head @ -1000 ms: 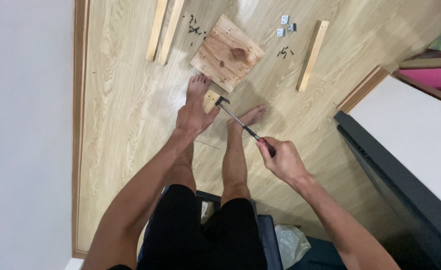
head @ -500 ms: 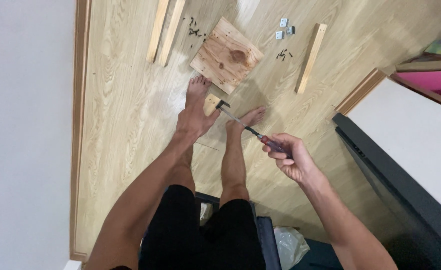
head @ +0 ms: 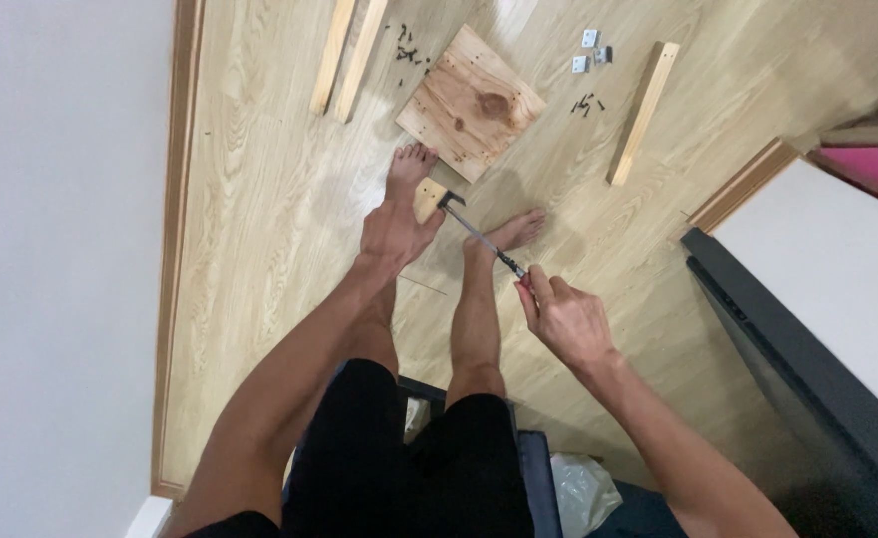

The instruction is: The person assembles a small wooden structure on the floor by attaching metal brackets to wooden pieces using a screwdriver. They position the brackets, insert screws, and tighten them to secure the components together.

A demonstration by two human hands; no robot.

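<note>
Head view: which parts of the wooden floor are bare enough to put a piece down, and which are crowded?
Bare floor lies between the wall-side skirting and the left hand. Another bare patch lies between the single slat and the dark cabinet. Crowded: around the square board, with the screws, brackets, two slats, small block and the hammer in the right hand.

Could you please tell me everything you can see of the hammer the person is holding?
The hammer is small, with a dark metal head, a thin grey shaft and what looks like a red-and-black grip. It slants across the floor: the head is at upper left, against the top of a small light wooden block, and the grip is at lower right. The right hand is closed round the grip. The left hand steadies the block, just beside the head. The shaft passes over the person's bare feet.
</note>
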